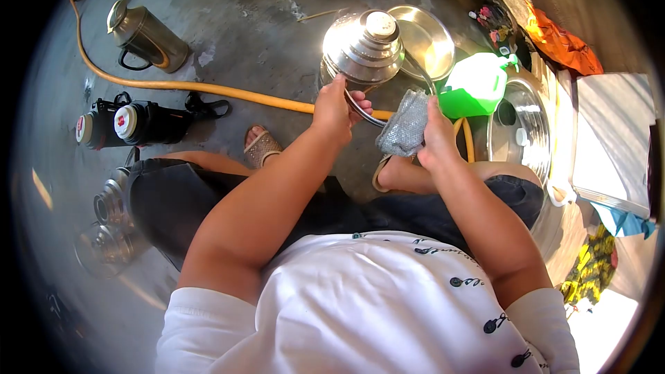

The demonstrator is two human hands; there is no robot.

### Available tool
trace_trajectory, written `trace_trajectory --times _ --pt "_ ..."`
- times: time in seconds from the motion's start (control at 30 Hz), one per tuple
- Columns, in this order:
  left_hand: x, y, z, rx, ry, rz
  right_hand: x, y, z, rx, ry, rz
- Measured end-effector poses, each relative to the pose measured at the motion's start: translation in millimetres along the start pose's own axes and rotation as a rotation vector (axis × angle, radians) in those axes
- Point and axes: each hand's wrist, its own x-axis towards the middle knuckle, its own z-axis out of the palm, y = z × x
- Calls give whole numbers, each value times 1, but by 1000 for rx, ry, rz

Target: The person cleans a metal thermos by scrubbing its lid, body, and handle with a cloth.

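A shiny steel kettle (357,59) with a pale knob on its lid stands on the floor in front of me. Its curved metal handle (369,116) loops toward me. My left hand (337,109) is closed around the left side of that handle. In my right hand (438,133) is a silvery mesh scrubbing cloth (404,126), pressed against the handle's right side. The cloth hides part of the handle and some of my right fingers. Behind the kettle sits a round steel basin (426,40), and a green-and-white jug (475,87) is just right of the cloth.
An orange hose (228,93) crosses the floor behind my feet. To the left are a steel flask (154,38) and two black bottles (156,122) with white tops. A large steel basin (537,128) stands at right, beside a white box (611,131).
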Motion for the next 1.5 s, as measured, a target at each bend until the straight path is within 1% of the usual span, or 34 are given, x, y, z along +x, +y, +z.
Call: trace_trajectory --times 0.07,0.1,0.17,0.2,0.23,0.3,0.33,0.4,0.43,0.53,0.63,0.67,0.7,0.73,0.8,0.83,0.9,0.93,1.0,1.13,1.23,1.3,1.33,1.4,1.43,1.5 --pt "-1 -6 0 -20 -10 -10 19 6 -11 -119 -5 21" --pt "-2 -6 1 -52 -9 -19 29 5 -17 -105 5 18" --pt "1 -5 2 4 2 -20 54 -4 -25 -467 -138 -75" --pt "3 -3 -2 65 5 -3 64 -15 -16 -855 -38 -162" --pt "6 -1 -4 128 6 16 69 -22 -10 -841 -26 -162" --pt "8 4 -5 186 23 0 77 -32 2 -1991 -258 -750" --pt "8 6 -5 235 36 8 83 -33 10 -1979 -245 -742" --pt "10 8 -6 326 56 17 96 -34 29 -1825 -132 -729" --pt "12 10 -7 343 52 13 102 -36 37 -1813 -123 -718" --pt "16 13 -9 412 50 12 108 -46 54 -1800 -181 -568" --pt "19 13 -6 404 66 40 114 -42 46 -1685 -187 -579" --pt "20 13 -9 413 68 54 120 -37 41 -1618 -253 -582" --pt "21 14 -11 419 73 71 126 -31 34 -1611 -249 -574" --pt "21 17 -13 426 76 68 130 -24 28 -1948 -400 -802" --pt "20 22 -16 484 27 61 95 -31 37 -1563 -241 -479" --pt "20 21 -16 490 28 59 96 -31 37 -1558 -240 -475" --pt "20 18 -16 471 22 48 97 -33 36 -1530 -245 -556" --pt "21 17 -15 475 23 49 99 -36 37 -1525 -245 -554" --pt "23 16 -12 470 26 45 100 -46 41 -1674 -253 -547" --pt "21 19 -9 481 15 25 102 -47 34 -1654 -245 -620" --pt "20 18 -9 474 24 22 115 -43 23 -1549 -280 -609" --pt "21 18 -10 466 27 18 130 -36 13 -1398 -408 -707" --pt "21 19 -10 472 26 18 137 -38 7 -1394 -405 -706" --pt "21 21 -11 480 39 17 136 -48 4 -1092 -659 -307" --pt "21 22 -11 483 39 17 125 -57 -2 -828 -532 47" --pt "20 25 -9 479 54 9 137 -56 -9 -739 -358 -58"
